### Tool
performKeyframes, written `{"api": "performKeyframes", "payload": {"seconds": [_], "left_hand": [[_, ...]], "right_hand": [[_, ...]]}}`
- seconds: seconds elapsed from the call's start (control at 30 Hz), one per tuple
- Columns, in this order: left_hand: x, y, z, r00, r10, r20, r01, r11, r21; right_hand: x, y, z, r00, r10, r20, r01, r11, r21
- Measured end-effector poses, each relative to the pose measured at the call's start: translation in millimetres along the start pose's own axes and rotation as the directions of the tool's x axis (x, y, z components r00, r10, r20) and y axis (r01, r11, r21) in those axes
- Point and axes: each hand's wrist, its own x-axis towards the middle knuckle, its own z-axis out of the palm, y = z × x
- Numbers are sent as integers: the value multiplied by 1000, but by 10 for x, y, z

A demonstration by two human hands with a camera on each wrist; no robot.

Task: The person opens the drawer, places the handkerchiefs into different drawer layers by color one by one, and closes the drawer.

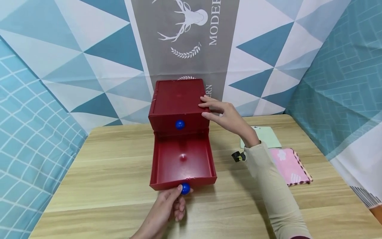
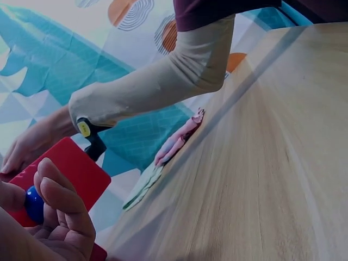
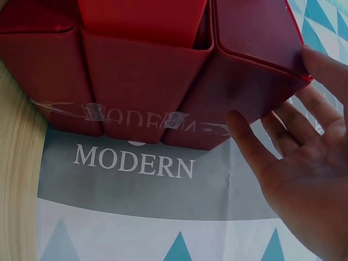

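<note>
A dark red drawer cabinet point(image 1: 179, 98) stands against the backdrop, one drawer point(image 1: 180, 167) pulled well out with nothing inside. In the head view my left hand point(image 1: 162, 207) pinches that drawer's round blue knob point(image 1: 185, 189) between thumb and fingers. The left wrist view shows the same blue knob point(image 2: 34, 206) within the curled fingers. My right hand point(image 1: 225, 114) rests at the top right edge of the cabinet, fingers extended. In the right wrist view the cabinet point(image 3: 136, 81) has three stacked sections, and the drawer point(image 3: 144, 19) juts from the middle one.
Above the pulled-out drawer, another blue knob point(image 1: 180, 124) marks the top drawer, which is closed. A light green cloth point(image 1: 268, 136) and a pink patterned cloth point(image 1: 287, 166) lie on the wooden table point(image 1: 113, 186) at the right, partly behind my right forearm. Patterned fabric surrounds the table.
</note>
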Motion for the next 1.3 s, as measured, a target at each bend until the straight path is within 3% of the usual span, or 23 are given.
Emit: {"api": "performKeyframes", "payload": {"seconds": [0.3,0.43,0.6,0.8,1.0,1.2,1.3], "left_hand": [[45,-35,-13,1000,3,17,-3,1000,9],[49,-26,-28,1000,10,24,-11,999,34],[39,-10,-49,999,19,41,-22,997,73],[32,14,-63,999,19,45,-23,996,89],[-1,25,-77,1000,-3,24,1,996,87],[23,32,-80,1000,-6,29,4,997,83],[43,35,-80,1000,-9,30,7,997,79]], "right_hand": [[-46,-24,-33,999,-47,-17,45,991,-129],[-126,-45,-40,996,-58,-70,44,981,-189],[-391,-51,-196,982,-19,-186,-16,983,-185],[-849,46,-461,962,-7,-273,-68,962,-264],[-1292,156,-705,948,103,-302,-211,912,-350],[-1539,294,-1050,915,331,-230,-395,851,-346],[-1627,436,-1207,899,399,-177,-437,820,-370]]}}
